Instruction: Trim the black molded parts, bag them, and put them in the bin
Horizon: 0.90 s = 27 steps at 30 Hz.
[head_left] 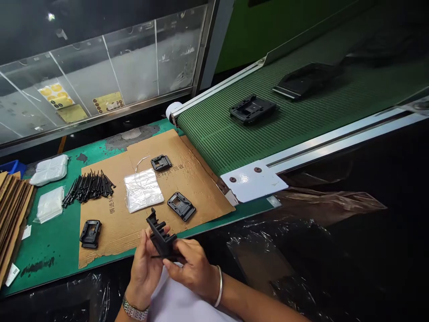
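Observation:
My left hand [144, 264] and my right hand [191, 268] together grip a black moulded plastic bracket [161, 237] above the front edge of a cardboard sheet [201, 183]. A thin black pin [161, 256] lies across the bracket's lower end, under my right fingers. Two similar black brackets [181, 206] [90, 233] lie on the cardboard near my hands, and a smaller one [161, 163] lies farther back. Left of my hands is a heap of black pins [89, 188]. A clear plastic bag [143, 190] rests on the cardboard.
A green conveyor belt [208, 134] carries black brackets [253, 109] [304, 80] at the right. Its white metal end plate [253, 181] adjoins the cardboard. White bags [49, 170] and stacked cardboard [11, 219] sit on a green mat [56, 241]. Black plastic sheeting [268, 255] lies below.

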Each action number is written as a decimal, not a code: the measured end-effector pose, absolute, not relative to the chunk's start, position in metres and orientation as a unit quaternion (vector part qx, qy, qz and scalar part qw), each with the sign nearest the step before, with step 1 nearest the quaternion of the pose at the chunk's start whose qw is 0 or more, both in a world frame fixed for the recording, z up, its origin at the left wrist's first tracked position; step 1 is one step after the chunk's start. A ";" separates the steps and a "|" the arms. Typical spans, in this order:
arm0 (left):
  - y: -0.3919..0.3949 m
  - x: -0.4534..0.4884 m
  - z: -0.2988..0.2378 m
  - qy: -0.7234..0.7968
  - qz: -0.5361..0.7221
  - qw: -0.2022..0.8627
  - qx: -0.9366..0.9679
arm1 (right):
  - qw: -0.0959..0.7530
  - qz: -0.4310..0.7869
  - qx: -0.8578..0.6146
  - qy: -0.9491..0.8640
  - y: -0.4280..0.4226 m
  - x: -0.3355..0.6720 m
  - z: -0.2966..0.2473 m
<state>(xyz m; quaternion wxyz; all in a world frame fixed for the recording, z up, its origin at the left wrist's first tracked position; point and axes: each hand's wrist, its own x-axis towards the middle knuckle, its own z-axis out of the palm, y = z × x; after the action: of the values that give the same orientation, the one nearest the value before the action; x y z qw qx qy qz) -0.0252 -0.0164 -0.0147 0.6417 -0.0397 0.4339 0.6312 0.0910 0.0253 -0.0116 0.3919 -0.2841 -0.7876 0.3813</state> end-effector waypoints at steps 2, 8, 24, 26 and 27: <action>-0.015 -0.021 -0.013 0.405 0.644 0.640 -0.104 | 0.398 0.328 -0.237 -0.823 0.022 0.089 -0.015; -0.019 -0.026 -0.008 0.452 0.673 0.583 -0.060 | 0.378 0.356 -0.210 -0.829 0.041 0.100 -0.003; -0.027 -0.032 -0.001 0.510 0.646 0.566 -0.039 | 0.290 0.254 -0.008 -0.923 0.043 0.103 -0.003; -0.025 -0.033 -0.001 0.512 0.655 0.554 -0.035 | 0.310 0.289 -0.012 -0.906 0.042 0.104 -0.002; -0.025 -0.033 0.000 0.513 0.661 0.547 -0.030 | 0.325 0.309 -0.042 -0.893 0.043 0.103 0.000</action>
<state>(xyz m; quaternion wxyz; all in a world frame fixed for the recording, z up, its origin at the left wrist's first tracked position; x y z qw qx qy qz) -0.0326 -0.0248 -0.0004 0.5466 -0.0298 0.5132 0.6610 0.1033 0.0434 -0.0004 0.3254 -0.0416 -0.8927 0.3091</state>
